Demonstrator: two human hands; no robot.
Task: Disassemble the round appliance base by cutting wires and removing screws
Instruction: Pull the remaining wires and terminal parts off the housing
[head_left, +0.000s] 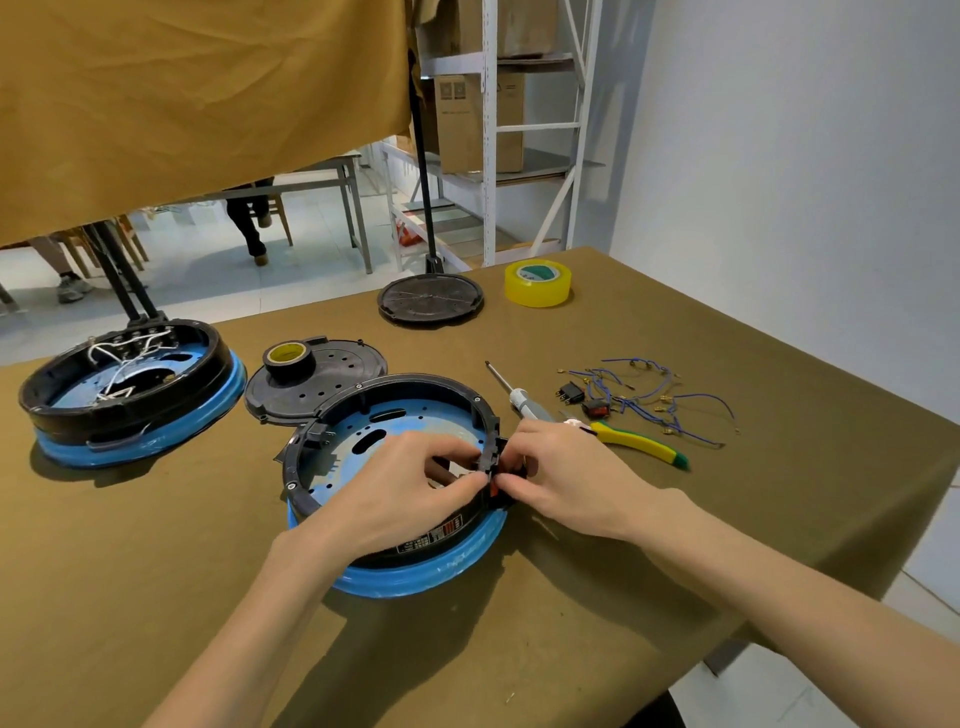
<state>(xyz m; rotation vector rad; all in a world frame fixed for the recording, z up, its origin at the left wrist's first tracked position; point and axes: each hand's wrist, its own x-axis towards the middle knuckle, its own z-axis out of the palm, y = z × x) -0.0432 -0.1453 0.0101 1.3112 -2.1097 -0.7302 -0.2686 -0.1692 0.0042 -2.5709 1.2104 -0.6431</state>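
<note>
Both hands meet at the right rim of the round base (395, 483) on the table (675, 519): left hand (400, 488) fingers and right hand (566, 480) fingers pinch a black switch block (501, 467). Just beyond the right fingers lie pliers (641, 444), a screwdriver (519, 397) and cut blue wires (649, 395); a second base (130, 395) sits far left.

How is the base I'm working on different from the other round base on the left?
The near base has no wires inside, only the bare blue plate; the left base has white wires lying in it. Both hands, left and right, work at a part on the near base's rim; the left base sits untouched. Both are black rings on blue bottoms, open side up.
</note>
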